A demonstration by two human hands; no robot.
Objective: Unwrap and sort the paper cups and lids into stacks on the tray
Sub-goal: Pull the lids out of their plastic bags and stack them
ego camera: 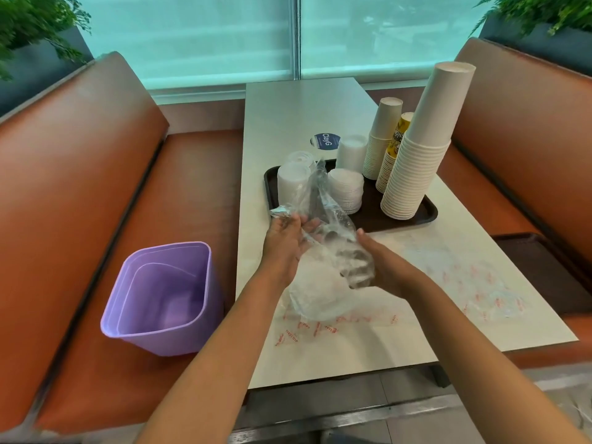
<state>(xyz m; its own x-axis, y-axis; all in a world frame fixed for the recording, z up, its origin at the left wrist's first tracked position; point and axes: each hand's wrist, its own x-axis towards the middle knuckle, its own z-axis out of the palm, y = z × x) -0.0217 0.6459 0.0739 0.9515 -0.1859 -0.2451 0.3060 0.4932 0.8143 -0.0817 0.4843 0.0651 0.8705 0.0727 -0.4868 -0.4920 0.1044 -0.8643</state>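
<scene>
Above the near table edge, just before the dark brown plastic tray [426, 216], both hands gather a clear crinkly plastic wrapper [326, 219]. The left hand [283, 243] pinches one fold; the right hand [381, 264] curls round the bunch. It looks weightless, limp and slippery, best grabbed in a wad.

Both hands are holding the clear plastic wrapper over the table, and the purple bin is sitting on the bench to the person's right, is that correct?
Not quite. In the head view the purple bin sits on the bench to the person's left. Both the left hand and right hand do hold the clear plastic wrapper over the table.
</scene>
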